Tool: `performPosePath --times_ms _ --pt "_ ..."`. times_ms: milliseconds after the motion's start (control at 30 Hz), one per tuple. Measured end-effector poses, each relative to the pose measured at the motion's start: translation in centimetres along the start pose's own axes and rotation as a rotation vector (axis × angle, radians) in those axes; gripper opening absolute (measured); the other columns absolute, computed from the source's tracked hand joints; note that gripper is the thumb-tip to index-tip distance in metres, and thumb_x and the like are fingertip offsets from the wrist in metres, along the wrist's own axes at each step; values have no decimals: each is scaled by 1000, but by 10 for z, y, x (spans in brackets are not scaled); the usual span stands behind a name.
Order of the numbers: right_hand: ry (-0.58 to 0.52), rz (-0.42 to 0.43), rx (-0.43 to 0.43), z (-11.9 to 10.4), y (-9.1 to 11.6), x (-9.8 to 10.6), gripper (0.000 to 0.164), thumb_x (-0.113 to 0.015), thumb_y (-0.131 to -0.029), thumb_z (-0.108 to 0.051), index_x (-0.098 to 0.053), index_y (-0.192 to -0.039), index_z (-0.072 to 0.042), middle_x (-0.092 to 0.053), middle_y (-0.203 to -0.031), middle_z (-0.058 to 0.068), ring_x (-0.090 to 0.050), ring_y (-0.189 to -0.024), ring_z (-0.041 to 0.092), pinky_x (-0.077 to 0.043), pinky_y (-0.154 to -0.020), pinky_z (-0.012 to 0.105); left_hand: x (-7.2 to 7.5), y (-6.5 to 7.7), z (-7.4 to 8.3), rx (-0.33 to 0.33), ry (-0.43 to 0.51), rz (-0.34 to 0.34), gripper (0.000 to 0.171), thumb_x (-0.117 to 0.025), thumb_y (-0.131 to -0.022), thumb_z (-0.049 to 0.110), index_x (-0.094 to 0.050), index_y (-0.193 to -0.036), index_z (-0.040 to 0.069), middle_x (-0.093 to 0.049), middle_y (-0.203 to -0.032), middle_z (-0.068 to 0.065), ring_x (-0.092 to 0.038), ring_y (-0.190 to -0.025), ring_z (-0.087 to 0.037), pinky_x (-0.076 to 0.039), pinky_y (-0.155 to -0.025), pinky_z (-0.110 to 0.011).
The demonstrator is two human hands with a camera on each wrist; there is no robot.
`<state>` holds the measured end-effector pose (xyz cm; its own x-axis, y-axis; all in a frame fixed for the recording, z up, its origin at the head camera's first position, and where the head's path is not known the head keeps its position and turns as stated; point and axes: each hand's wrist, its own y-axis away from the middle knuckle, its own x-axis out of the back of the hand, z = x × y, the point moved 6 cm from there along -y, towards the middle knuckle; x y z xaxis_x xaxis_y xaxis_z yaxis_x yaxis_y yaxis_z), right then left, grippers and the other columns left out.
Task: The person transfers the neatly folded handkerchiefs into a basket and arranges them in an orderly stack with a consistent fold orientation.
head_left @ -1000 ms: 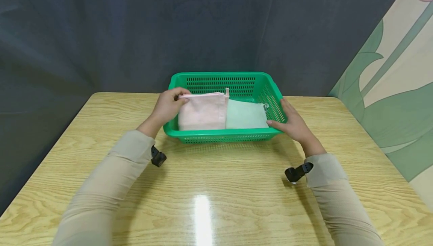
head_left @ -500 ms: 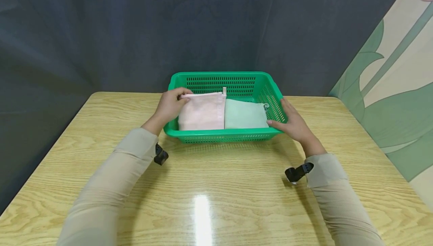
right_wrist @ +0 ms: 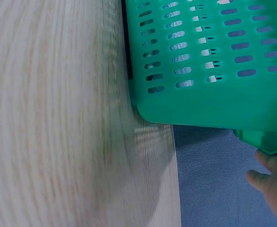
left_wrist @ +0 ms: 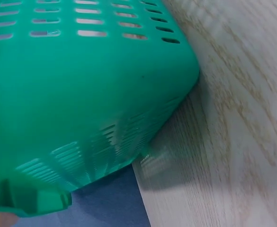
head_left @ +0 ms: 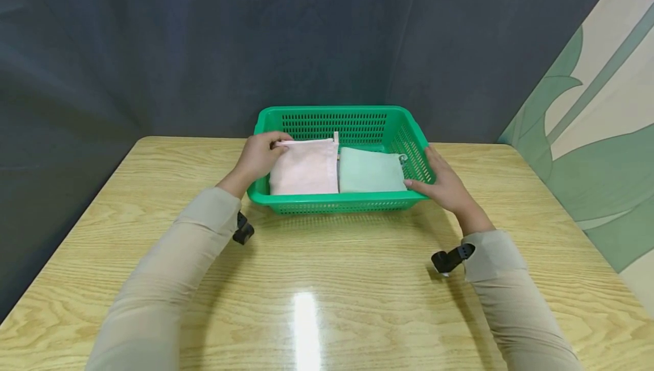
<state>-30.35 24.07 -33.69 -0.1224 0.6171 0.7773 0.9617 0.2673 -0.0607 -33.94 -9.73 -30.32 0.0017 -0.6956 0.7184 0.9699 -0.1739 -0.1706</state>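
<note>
In the head view, a green plastic basket [head_left: 337, 198] stands on the table. Inside it on the left is a pale pink cloth pouch [head_left: 305, 168], with a small tab sticking up at its upper right corner. My left hand [head_left: 258, 157] reaches over the basket's left side and pinches the pouch's upper left corner between thumb and fingers. A mint-green pouch [head_left: 371, 170] with a small ring at its upper right lies beside it. My right hand [head_left: 445, 186] grips the basket's right rim near the front corner, thumb on the inner side. Fingertips [right_wrist: 259, 179] show under the rim in the right wrist view.
The wooden table [head_left: 352, 280] extends in front and to both sides of the basket. A dark curtain [head_left: 327, 36] hangs right behind the table's far edge. At the right is a wall with painted leaves [head_left: 603, 172]. Black wrist cameras sit at both cuffs.
The pink pouch has straightened and its right edge has shifted slightly left, so a narrow gap shows beside the mint-green pouch. My left forearm has moved slightly right; my right hand stays put.
</note>
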Motion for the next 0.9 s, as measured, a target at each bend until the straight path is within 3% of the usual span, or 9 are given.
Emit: performPosePath --times_ms 300,733,900 --pt "-3 3 -6 1 -1 0 93 -59 -86 -36 4 -145 -1 5 -152 19 3 -139 37 -7 -108 59 -5 -4 6 -46 -83 -48 27 -52 -93 12 -62 -117 8 -58 -122 -12 -54 -109 -26 -46 -88 -39" --pt "-6 15 -9 2 -1 1 93 -59 -86 -37 2 -146 0 4 -153 18 2 -139 37 -8 -107 60 -14 -8 4 -53 -190 -122 30 -49 -95 13 -59 -123 8 -55 -127 -13 -50 -118 -27 -43 -96 -40" --pt "-7 12 -10 2 0 2 93 -59 -86 -37 3 -146 -1 4 -152 18 2 -139 37 -8 -107 60 -13 -7 4 -52 -187 -114 30 -49 -94 13 -58 -122 8 -55 -126 -13 -51 -116 -28 -43 -94 -41"
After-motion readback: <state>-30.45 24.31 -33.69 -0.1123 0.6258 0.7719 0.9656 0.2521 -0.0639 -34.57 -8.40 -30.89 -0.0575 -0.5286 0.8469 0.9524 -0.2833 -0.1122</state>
